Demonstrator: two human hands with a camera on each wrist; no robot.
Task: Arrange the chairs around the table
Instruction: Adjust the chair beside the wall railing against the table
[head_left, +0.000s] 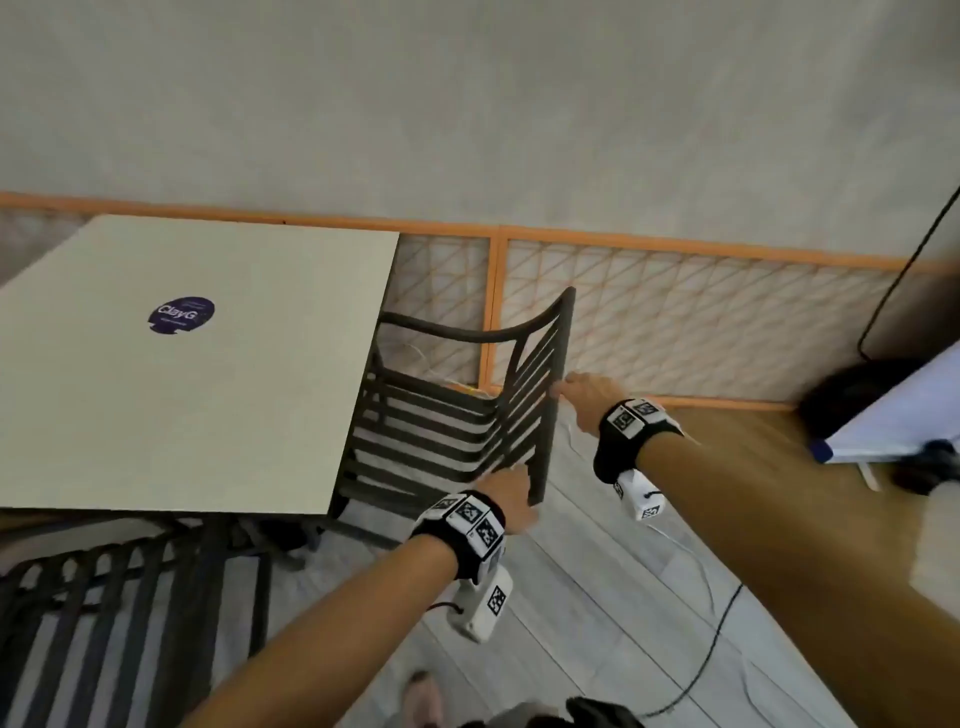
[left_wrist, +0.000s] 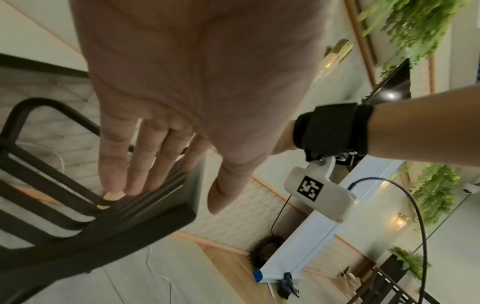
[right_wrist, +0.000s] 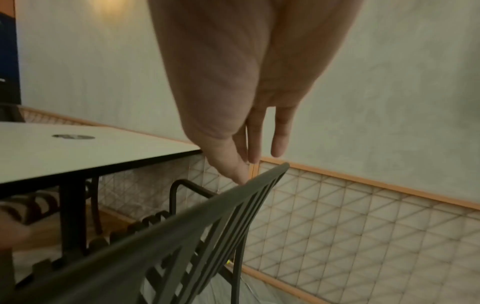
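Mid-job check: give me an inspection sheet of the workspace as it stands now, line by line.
Surface: pale square table, bare but for a round dark sticker.
Job's things: slatted dark chair at the table's right side, seat partly under the top; second chair at the near side.
Clutter: nothing seen on the table.
Grippers: left hand with straight fingers on the backrest; right hand open, fingertips touching the backrest's top edge.
Cables: black cable on the floor.
Surroundings: orange-framed lattice panel along the wall; white board to the right.
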